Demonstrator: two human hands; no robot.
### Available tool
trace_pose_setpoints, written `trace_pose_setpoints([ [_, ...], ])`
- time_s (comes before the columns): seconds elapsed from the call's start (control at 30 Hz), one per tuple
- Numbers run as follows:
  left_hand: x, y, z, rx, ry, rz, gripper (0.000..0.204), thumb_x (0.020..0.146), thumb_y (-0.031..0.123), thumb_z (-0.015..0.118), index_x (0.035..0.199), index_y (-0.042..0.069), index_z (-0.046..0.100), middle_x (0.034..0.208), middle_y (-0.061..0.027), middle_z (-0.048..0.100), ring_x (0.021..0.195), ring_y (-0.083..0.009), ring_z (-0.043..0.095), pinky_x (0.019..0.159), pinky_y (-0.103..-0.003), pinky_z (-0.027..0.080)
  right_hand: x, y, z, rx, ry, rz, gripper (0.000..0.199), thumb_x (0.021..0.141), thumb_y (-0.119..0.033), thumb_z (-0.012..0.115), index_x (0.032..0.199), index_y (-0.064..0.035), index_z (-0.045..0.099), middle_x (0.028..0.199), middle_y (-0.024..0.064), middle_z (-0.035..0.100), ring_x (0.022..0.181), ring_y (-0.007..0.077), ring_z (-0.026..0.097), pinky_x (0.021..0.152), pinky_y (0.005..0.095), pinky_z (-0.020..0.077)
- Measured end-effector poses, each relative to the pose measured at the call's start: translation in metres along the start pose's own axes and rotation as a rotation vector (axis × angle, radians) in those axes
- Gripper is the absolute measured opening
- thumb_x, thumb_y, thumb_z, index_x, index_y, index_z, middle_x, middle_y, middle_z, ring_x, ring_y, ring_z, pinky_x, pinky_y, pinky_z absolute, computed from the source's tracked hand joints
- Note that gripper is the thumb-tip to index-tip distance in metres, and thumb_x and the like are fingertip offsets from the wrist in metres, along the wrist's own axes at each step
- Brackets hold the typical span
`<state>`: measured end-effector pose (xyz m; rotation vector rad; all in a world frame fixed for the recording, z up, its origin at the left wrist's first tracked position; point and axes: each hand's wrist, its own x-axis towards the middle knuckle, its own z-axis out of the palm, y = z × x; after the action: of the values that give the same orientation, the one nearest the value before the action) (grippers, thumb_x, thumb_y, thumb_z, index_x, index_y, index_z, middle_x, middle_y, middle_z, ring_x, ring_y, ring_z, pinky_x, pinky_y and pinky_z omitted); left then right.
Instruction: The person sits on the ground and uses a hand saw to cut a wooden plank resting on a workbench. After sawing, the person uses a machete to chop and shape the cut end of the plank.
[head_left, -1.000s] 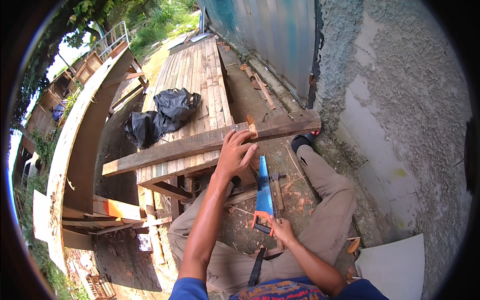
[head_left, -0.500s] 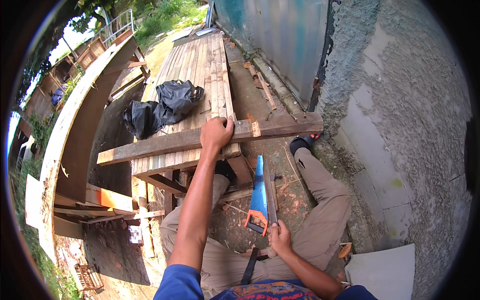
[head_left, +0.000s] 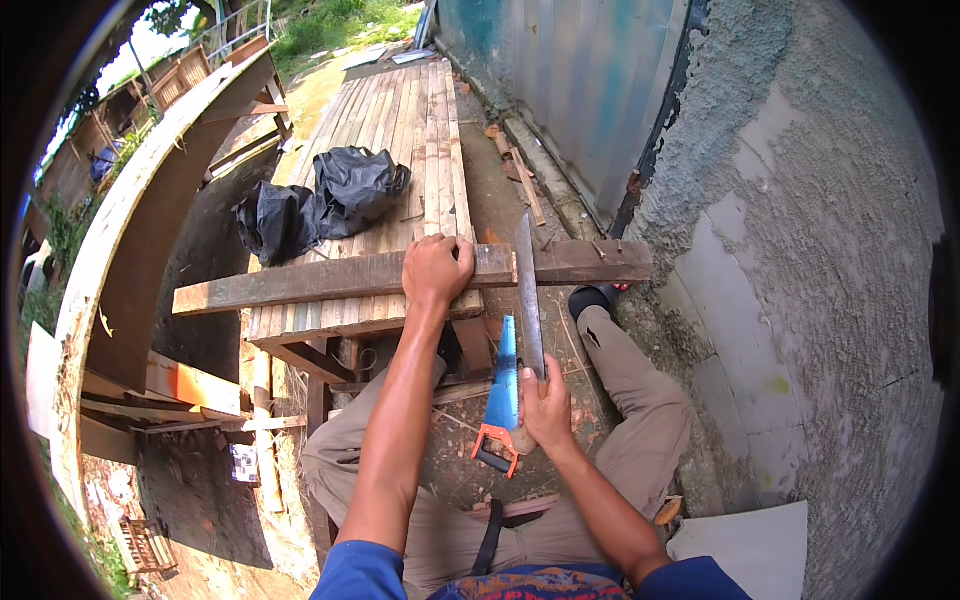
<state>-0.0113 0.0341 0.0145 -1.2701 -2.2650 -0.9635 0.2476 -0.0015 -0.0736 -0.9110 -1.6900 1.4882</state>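
My left hand (head_left: 437, 272) is closed over the top of a thick wooden beam (head_left: 330, 278), which lies crosswise on the near end of a slatted wooden bench (head_left: 405, 120). The beam's right end sticks out past the bench. My right hand (head_left: 545, 405) grips a machete (head_left: 531, 300) by its handle, blade pointing up and away from me. Its blade crosses in front of the beam at a pale notch, right of my left hand; whether it touches the wood I cannot tell. Below, between my legs, is a handsaw (head_left: 503, 390) with a blue blade and an orange-and-black handle.
Crumpled black plastic bags (head_left: 350, 195) lie on the bench. A large wooden board structure (head_left: 150, 220) stands at left. A rough concrete wall (head_left: 810, 240) and a metal sheet door (head_left: 590, 100) rise at right. Wood scraps (head_left: 527, 185) litter the ground along the wall.
My right hand has raised the machete from low beside the handsaw up to the beam's notch. My left hand keeps its hold on the beam. The view has shifted slightly.
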Motion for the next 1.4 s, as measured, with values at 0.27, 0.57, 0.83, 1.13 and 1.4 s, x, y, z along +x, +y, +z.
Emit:
trace_pose_setpoints([
  [0.27, -0.005, -0.005, 0.003, 0.013, 0.048, -0.01, 0.032, 0.087, 0.024, 0.06, 0.072, 0.001, 0.076, 0.076, -0.0177, 0.071, 0.074, -0.0344, 0.067, 0.077, -0.044, 0.05, -0.042, -0.017, -0.002, -0.178, -0.02, 0.123, 0.027, 0.104, -0.022, 0.055, 0.119, 0.0001, 0.054, 0.073, 0.0197, 0.066, 0.065, 0.0381, 0.068, 0.062, 0.0464, 0.0497],
  [0.57, 0.002, -0.003, 0.003, 0.019, -0.036, -0.086, 0.035, 0.087, 0.027, 0.059, 0.074, -0.001, 0.076, 0.08, -0.0215, 0.072, 0.073, -0.0392, 0.067, 0.08, -0.045, 0.053, 0.066, -0.038, 0.014, 0.209, -0.101, 0.181, 0.02, 0.106, -0.025, 0.056, 0.104, -0.0044, 0.053, 0.064, 0.0014, 0.054, 0.044, 0.0085, 0.053, 0.038, 0.0276, 0.041],
  [0.83, 0.007, 0.004, 0.003, 0.012, -0.072, -0.143, 0.037, 0.088, 0.028, 0.057, 0.077, -0.001, 0.077, 0.082, -0.0238, 0.072, 0.074, -0.0425, 0.068, 0.084, -0.047, 0.054, 0.062, -0.073, 0.007, 0.144, 0.1, 0.027, 0.029, 0.109, -0.029, 0.052, 0.124, -0.0052, 0.045, 0.072, 0.0027, 0.053, 0.048, 0.0071, 0.05, 0.04, 0.0258, 0.0437],
  [1.13, 0.011, 0.002, 0.004, 0.016, -0.154, -0.2, 0.037, 0.088, 0.033, 0.056, 0.086, 0.005, 0.08, 0.089, -0.0224, 0.073, 0.084, -0.0426, 0.07, 0.084, -0.049, 0.055, 0.063, -0.066, -0.002, 0.053, -0.08, 0.121, 0.025, 0.108, -0.03, 0.053, 0.105, -0.0051, 0.05, 0.069, 0.0015, 0.051, 0.045, 0.0087, 0.05, 0.039, 0.0277, 0.045],
  [1.4, 0.007, 0.003, 0.0, -0.036, -0.078, -0.163, 0.039, 0.087, 0.032, 0.058, 0.079, -0.001, 0.078, 0.08, -0.025, 0.071, 0.076, -0.0415, 0.069, 0.086, -0.047, 0.052, 0.065, -0.07, 0.0, -0.035, -0.068, 0.104, 0.028, 0.109, -0.033, 0.051, 0.107, -0.0047, 0.053, 0.068, 0.0026, 0.053, 0.045, 0.0097, 0.051, 0.039, 0.0291, 0.0447],
])
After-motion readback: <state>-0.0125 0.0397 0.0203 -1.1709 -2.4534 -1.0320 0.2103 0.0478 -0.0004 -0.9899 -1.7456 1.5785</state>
